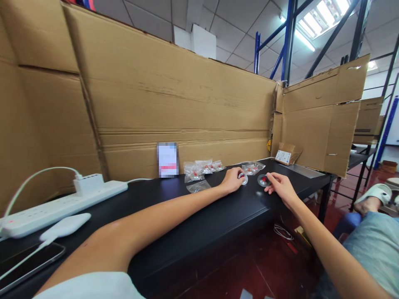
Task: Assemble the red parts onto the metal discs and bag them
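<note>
My left hand is closed, its fingers pinching a small clear suction cup with a red centre just above the black table. A second clear suction cup, also red in the middle, is pinched at its right side by my right hand. The two cups are apart, side by side. Behind my left hand lie clear plastic bags with similar red-centred pieces in them. Another such bag lies beyond the cups. A flat clear bag rests near my left forearm.
Cardboard panels wall the table at the back and sides. A phone-like screen leans at the back. To the left are a white power strip, a white charger and a phone. A person's leg is at right.
</note>
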A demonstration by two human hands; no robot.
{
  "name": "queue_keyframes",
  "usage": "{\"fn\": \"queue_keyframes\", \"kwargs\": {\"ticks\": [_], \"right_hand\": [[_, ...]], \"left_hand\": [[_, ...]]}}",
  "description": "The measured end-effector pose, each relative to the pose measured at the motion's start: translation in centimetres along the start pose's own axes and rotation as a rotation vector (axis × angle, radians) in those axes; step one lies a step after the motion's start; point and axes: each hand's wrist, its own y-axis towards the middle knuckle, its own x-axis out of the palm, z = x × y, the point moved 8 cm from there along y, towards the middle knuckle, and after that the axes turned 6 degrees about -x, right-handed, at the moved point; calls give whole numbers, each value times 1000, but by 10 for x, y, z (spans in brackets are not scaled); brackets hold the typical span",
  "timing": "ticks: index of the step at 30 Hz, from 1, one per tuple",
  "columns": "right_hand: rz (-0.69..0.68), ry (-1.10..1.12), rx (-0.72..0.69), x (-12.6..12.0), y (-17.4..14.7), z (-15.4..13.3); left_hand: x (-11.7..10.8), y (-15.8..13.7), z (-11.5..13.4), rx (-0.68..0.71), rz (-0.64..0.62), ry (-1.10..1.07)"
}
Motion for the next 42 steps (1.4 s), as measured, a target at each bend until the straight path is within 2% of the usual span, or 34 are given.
{"fn": "queue_keyframes", "kwargs": {"ticks": [3, 8, 11, 13, 15, 21, 25, 27, 31, 34, 38, 40, 42], "right_hand": [[0, 0, -61, -1, -1, -4], [60, -33, -139, -5, -5, -12], [24, -254, -201, 3, -10, -22], [-23, -422, -289, 13, -14, -34], [-72, -488, -348, 22, -19, -42], [-194, -528, -434, 39, -43, -61], [-341, -524, -489, 58, -65, -73], [-367, -519, -488, 65, -67, -75], [-404, -435, -396, 67, -56, -65], [-308, -388, -378, 53, -40, -60], [28, -479, -482, 23, -18, -70], [150, -546, -563, 18, -11, -77], [173, -599, -609, 22, -4, -78]], "left_hand": [[2, 0, 3, 11, 15, -133], [26, -6, -3, -261, -97, -520], [33, -11, 1, -323, -113, -637], [32, -12, 1, -344, -87, -658], [30, -12, -1, -363, -65, -657], [29, -12, -2, -377, -59, -668], [29, -13, -1, -385, -61, -673], [29, -13, 0, -379, -66, -673], [27, -15, 2, -401, -64, -682], [27, -16, 4, -412, -77, -758], [31, -18, 11, -413, -141, -935], [30, -18, 12, -433, -151, -994], [30, -19, 14, -444, -174, -1052]]}}
